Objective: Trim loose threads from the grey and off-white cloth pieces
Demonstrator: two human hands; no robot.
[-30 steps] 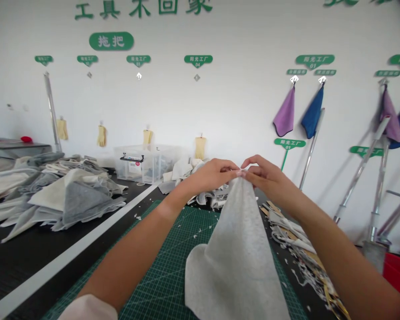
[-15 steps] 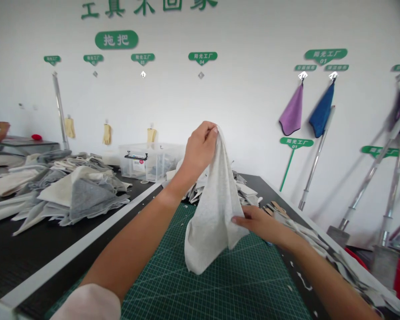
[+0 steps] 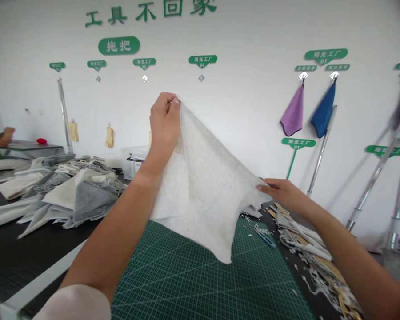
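My left hand [image 3: 165,120] is raised and pinches one corner of a thin, pale grey-white nonwoven cloth [image 3: 200,186]. My right hand [image 3: 283,194] holds the cloth's other side lower down, near its edge, so the sheet hangs spread between them. Its lowest point droops above a green cutting mat [image 3: 200,275] without visibly touching it. Beside the mat lie blue-handled scissors [image 3: 264,236], nearer my right hand than my left.
Heaped grey and cream fabric pieces [image 3: 80,195] lie on the black table at left. Shredded scraps [image 3: 306,249] lie at right. A co-worker's arm [image 3: 0,140] rests on a grey table at far left. A transparent plastic box [image 3: 131,162] stands behind. Mops and cloths hang on the wall.
The cloth has opened from a hanging bunch into a wide sheet. My left hand has moved up and left, while my right hand has moved up and right, now holding the cloth's edge.
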